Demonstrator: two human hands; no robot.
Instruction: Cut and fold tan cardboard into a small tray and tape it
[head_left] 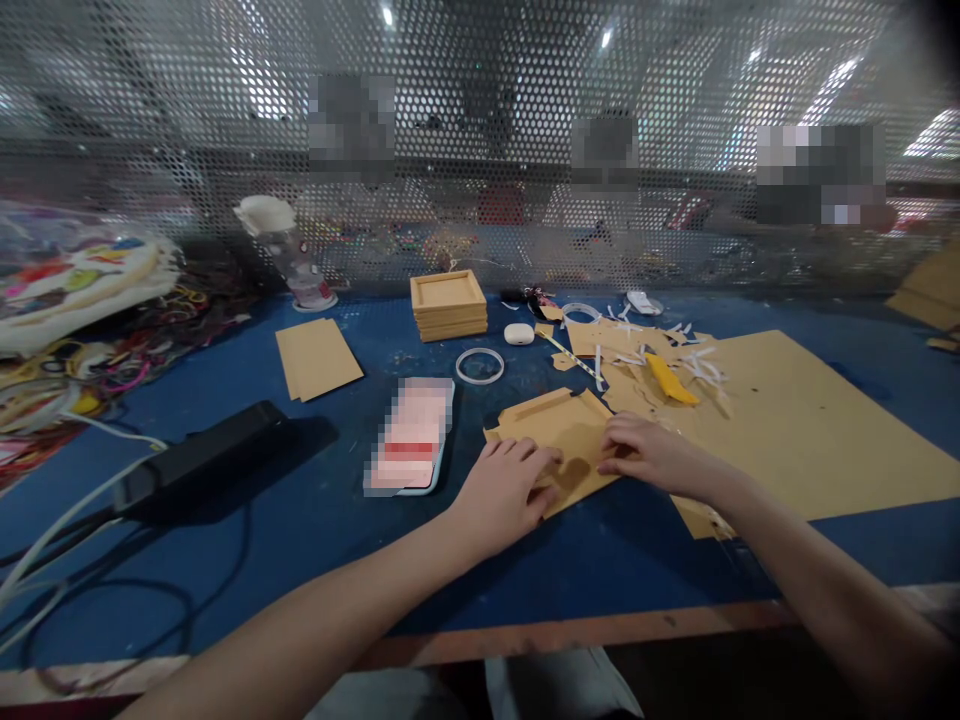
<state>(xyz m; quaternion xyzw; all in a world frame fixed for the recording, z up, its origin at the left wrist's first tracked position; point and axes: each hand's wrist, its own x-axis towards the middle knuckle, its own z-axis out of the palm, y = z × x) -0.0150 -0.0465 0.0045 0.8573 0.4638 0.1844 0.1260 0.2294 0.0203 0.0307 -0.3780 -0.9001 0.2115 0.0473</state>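
Note:
A brown cardboard piece (564, 425) with folded-up edges lies on the blue tabletop in front of me. At its left and near side my left hand (508, 492) has its fingers curled over the card. My right hand (645, 452) grips the right edge, thumb and fingers pressed together. Beyond stands a stack of shallow cardboard trays (450, 318) with raised rims. Two or so flat cardboard rectangles (318, 358) lie to the left, overlapping. A large cardboard sheet (817, 420) is spread out on the right, close to my right forearm.
A phone (412, 440) lies left of my hands, near a clear ring (480, 366) and a white case (519, 334). Paper scraps, a measuring strip (574, 358) and a yellow object (670, 380) litter the right. A black power strip (202, 455) with cables and a cup (300, 268) stand left.

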